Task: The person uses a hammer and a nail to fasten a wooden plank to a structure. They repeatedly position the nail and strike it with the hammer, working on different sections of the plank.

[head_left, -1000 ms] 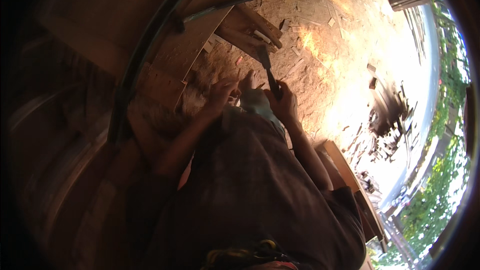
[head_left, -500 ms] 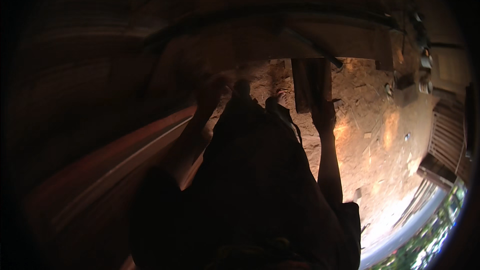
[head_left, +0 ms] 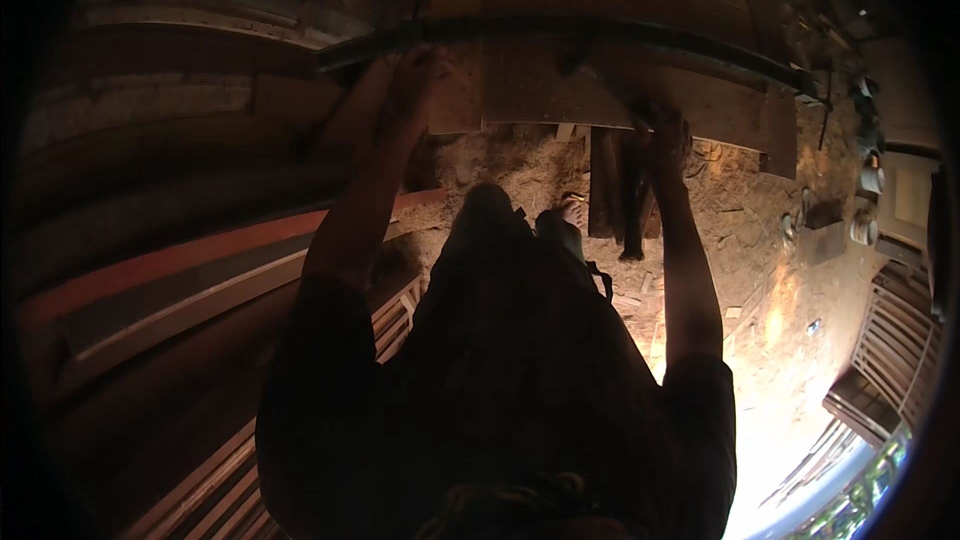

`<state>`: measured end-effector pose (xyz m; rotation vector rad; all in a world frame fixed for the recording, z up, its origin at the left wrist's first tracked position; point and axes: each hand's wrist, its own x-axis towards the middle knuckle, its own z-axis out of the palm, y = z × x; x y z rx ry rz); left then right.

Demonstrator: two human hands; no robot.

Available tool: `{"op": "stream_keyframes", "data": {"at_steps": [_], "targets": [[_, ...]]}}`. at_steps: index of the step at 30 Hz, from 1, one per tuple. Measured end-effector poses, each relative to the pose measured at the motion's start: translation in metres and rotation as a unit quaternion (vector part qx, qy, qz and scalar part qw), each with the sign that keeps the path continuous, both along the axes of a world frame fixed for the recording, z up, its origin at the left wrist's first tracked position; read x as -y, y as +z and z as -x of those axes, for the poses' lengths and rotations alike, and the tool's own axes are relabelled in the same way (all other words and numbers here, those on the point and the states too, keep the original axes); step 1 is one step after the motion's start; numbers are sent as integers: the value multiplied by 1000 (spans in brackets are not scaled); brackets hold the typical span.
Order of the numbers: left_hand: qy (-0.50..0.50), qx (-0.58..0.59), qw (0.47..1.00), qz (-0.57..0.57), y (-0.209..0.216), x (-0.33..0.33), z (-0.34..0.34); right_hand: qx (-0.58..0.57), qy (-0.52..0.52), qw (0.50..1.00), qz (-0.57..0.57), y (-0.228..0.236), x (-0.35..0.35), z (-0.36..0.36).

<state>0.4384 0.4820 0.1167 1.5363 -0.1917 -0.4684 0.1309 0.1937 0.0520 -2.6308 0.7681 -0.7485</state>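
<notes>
A pale wooden board (head_left: 520, 90) lies ahead of me with a long dark metal bar (head_left: 600, 35) curving across its top. My left hand (head_left: 412, 70) grips the board's left edge just under the bar. At the board's lower right edge my right hand (head_left: 668, 130) is closed on it, its fingers partly lost in shadow. Both arms are stretched forward. Below the board my feet (head_left: 560, 220) stand on a sawdust-covered floor (head_left: 740, 240), beside a dark upright plank (head_left: 615, 185).
Long timber planks and a reddish beam (head_left: 200, 260) run along the left. Slatted wood (head_left: 230, 480) lies at lower left. Small tools and cans (head_left: 865, 180) sit at the right, with a slatted frame (head_left: 890, 360) near bright daylight at lower right.
My view has swung from the sunlit floor to the board. Both hands have moved from near my chest, where the right held a thin tool, out to the board's edges.
</notes>
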Motion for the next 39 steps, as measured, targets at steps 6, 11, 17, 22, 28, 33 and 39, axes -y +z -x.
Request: {"op": "stream_keyframes", "data": {"at_steps": [6,11,17,22,28,33,39], "targets": [[1,-1,1000,-21,-21,11,-17,-44,-6,996,-81,1,-12,8],[-1,-5,1000,-10,-23,11,-15,-45,-20,992,-115,48,-71,10],[-22,13,1000,11,-27,13,-21,-41,-126,943,-306,66,-111,38],[-117,175,978,0,-29,12,-25,-19,-179,903,-389,70,-135,59],[-223,191,955,-41,-20,8,-24,52,-5,988,-147,100,-161,22],[-255,202,946,0,-31,13,-33,20,44,957,-286,135,-191,-29],[-238,203,948,-58,-18,1,-19,-80,137,787,-596,186,-173,-57]]}}
